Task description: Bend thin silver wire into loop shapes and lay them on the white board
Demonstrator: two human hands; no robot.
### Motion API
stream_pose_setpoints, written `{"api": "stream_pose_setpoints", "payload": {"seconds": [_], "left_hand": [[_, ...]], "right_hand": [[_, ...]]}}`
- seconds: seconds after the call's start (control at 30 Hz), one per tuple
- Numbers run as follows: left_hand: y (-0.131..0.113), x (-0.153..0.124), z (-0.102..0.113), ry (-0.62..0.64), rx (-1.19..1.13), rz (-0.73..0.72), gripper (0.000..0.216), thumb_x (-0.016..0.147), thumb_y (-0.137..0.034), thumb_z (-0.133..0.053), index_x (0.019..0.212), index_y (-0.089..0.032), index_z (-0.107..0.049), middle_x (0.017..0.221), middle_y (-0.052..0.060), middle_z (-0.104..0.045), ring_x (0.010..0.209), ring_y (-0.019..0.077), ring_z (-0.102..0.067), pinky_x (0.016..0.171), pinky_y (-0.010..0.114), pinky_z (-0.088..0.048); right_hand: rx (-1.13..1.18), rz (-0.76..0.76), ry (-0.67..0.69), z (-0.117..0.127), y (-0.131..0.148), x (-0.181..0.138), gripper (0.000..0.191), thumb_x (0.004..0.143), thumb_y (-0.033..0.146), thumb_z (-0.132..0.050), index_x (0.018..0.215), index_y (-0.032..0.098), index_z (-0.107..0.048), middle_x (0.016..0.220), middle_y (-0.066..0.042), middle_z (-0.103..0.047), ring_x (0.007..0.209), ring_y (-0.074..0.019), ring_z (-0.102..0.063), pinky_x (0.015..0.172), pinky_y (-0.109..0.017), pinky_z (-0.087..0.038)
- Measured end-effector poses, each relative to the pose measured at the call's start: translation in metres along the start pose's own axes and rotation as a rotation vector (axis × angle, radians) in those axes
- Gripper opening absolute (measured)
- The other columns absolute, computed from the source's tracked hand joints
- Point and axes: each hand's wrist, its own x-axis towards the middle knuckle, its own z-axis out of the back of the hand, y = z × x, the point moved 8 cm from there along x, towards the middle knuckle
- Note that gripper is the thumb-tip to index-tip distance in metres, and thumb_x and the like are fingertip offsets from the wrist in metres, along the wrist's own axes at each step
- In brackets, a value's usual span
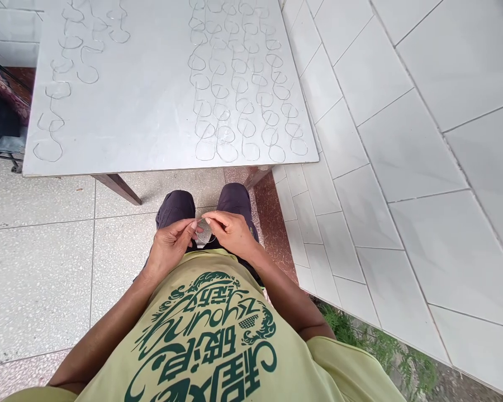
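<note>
My left hand [174,241] and my right hand [230,228] meet above my lap, just short of the table's front edge. Between them is a thin wire [208,241], bent into a loop that hangs below the fingertips. Thumb and forefinger of each hand pinch it, the two pinches close together. On the table's right half lie rows of similar wire pieces [246,128], curled into loops and figure-eights. More curved wire pieces [48,151] lie along the left side, with open, hook-like curves.
The white tabletop [129,111] stands in front of my knees on wooden legs [119,187]. A white tiled wall [360,139] runs close along the right. At the far left is a dark bag or cart [2,111]. Speckled floor tiles [37,268] lie below.
</note>
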Motion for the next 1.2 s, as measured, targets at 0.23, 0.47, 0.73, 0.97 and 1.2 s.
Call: {"api": "stream_pose_setpoints", "payload": {"seconds": [0.23,0.47,0.73,0.97,1.2], "left_hand": [[-0.001,0.003,0.006,-0.008,-0.048,0.094,0.029,0.093,-0.047,-0.073,0.093,-0.018,-0.080,0.084,0.006,-0.077,0.065,0.0148,-0.066,0.053,0.024,-0.053],[-0.011,0.010,0.006,0.056,-0.067,0.084,0.030,0.092,-0.046,-0.074,0.089,-0.017,-0.079,0.078,0.006,-0.075,0.062,0.0144,-0.066,0.055,0.026,-0.056],[-0.010,0.000,-0.004,0.132,0.049,0.039,0.026,0.094,-0.044,-0.071,0.091,-0.020,-0.081,0.076,0.003,-0.075,0.063,0.0139,-0.065,0.057,0.025,-0.055],[-0.002,-0.005,-0.005,0.112,0.123,-0.007,0.028,0.097,-0.044,-0.066,0.093,-0.021,-0.080,0.076,0.002,-0.073,0.066,0.0158,-0.066,0.058,0.026,-0.056],[-0.003,0.002,-0.005,0.121,-0.002,0.060,0.029,0.094,-0.046,-0.069,0.092,-0.019,-0.079,0.077,0.003,-0.074,0.063,0.0146,-0.066,0.059,0.026,-0.059]], "right_hand": [[0.097,-0.112,0.025,0.007,-0.002,0.000,0.031,0.108,0.036,-0.052,0.119,0.017,-0.073,0.097,-0.006,-0.078,0.085,-0.0147,-0.072,0.078,-0.025,-0.054],[0.352,-0.243,0.087,0.002,-0.011,-0.002,0.035,0.105,0.046,-0.054,0.111,0.018,-0.074,0.081,-0.001,-0.071,0.067,-0.0108,-0.064,0.066,-0.023,-0.051],[0.520,-0.370,0.051,0.000,-0.019,0.020,0.040,0.094,0.057,-0.069,0.092,0.018,-0.075,0.080,-0.002,-0.073,0.071,-0.0127,-0.066,0.065,-0.023,-0.051],[0.583,-0.414,-0.011,-0.009,-0.020,0.022,0.044,0.091,0.060,-0.069,0.081,0.017,-0.075,0.071,-0.002,-0.070,0.065,-0.0128,-0.063,0.064,-0.025,-0.051],[0.666,-0.443,-0.058,-0.014,-0.037,0.019,0.042,0.092,0.059,-0.069,0.089,0.018,-0.075,0.074,-0.002,-0.071,0.067,-0.0128,-0.063,0.065,-0.025,-0.049]]}}
